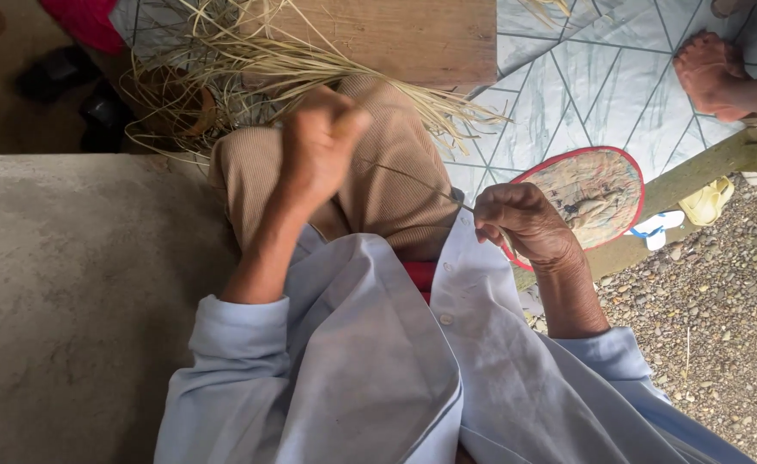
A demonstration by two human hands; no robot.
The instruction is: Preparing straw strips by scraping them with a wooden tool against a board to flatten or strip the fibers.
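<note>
One thin straw strand (pixel 413 179) runs taut over the person's lap, between both hands. The left hand (pixel 320 142) is closed in a fist round its far end, raised over the tan-trousered knee (pixel 395 189); the right hand (pixel 524 223) pinches the near end between fingertips by the shirt (pixel 378 361). The loose straw pile (pixel 267 69) farther out looks mostly untouched, so I'd say plenty is left. A round fan (pixel 597 193) lies on the patterned mat (pixel 584 77) to the right, and someone else's foot (pixel 709 73) is far right.
</note>
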